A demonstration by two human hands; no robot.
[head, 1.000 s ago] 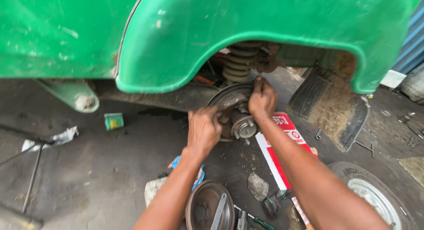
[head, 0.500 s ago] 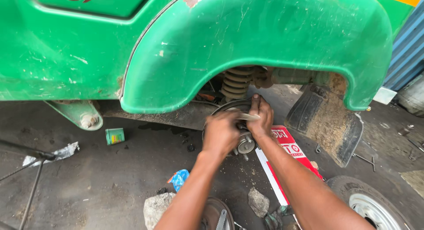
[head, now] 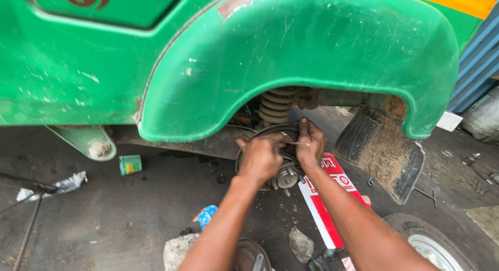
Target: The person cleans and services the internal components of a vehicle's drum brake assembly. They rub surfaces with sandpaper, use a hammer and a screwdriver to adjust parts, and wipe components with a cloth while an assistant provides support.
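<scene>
Head view shows both hands at the exposed brake hub (head: 283, 172) under the green wheel arch (head: 291, 68); left hand (head: 262, 157) curls closed, gripping its face; right hand (head: 310, 143) pinches a thin metal piece (head: 295, 143), steadying it against the hub

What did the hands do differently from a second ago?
The left hand moved up from the lower edge of the wheel hub to its top, close beside the right hand. The view also moved nearer, so the green fender looks bigger. The right hand stayed at the top of the hub; the small green box and the red and white board stayed on the ground.
</scene>
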